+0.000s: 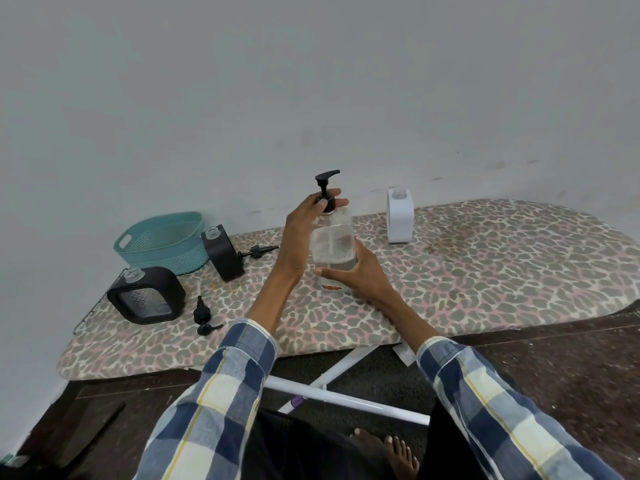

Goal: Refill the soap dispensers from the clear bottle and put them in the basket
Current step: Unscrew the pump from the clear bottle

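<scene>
Two hands hold one clear plastic bottle [334, 244], upright, long axis vertical, base on the leopard-print ironing board [485, 271]. Its body is transparent and partly filled with clear liquid; a dip tube shows inside. The black pump head [327, 185] points its nozzle right. The left hand [304, 233] pinches the pump collar; the right hand [360, 271] wraps the lower body. Left of the left hand lie two black square dispensers [147, 294], uncapped, two loose black pumps [202, 315] and a teal perforated basket [164, 240]. Beyond the right hand stands a white square dispenser [400, 218].
</scene>
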Action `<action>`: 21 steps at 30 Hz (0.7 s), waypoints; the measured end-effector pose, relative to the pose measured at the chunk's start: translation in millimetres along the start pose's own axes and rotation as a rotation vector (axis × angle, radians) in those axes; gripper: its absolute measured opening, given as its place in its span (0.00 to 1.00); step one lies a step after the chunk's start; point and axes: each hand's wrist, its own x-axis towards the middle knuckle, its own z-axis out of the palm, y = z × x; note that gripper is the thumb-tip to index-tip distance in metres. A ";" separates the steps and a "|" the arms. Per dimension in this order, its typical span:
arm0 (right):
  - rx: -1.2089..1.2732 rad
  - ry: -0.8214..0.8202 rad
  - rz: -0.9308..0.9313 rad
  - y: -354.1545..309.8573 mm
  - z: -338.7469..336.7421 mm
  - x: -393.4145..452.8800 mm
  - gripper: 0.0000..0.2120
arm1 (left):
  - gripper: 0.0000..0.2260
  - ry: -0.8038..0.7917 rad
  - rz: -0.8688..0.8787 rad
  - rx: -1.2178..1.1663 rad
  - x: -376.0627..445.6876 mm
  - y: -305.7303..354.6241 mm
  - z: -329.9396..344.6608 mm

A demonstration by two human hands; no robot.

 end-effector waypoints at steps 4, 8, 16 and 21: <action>0.006 -0.008 -0.003 1.1 -0.3 0.6 0.38 | 0.16 0.048 -0.009 -0.058 -0.5 -2.9 1.8; 0.004 -0.005 0.002 2.2 0.2 1.3 0.37 | 0.15 0.124 0.003 0.024 1.3 -1.1 10.4; 0.013 -0.009 0.003 1.0 -0.2 1.1 0.37 | 0.12 0.185 0.045 0.102 5.4 -3.0 17.1; -0.009 -0.013 -0.002 -0.5 -0.2 0.2 0.38 | 0.16 0.089 -0.009 -0.105 -0.6 -0.7 8.4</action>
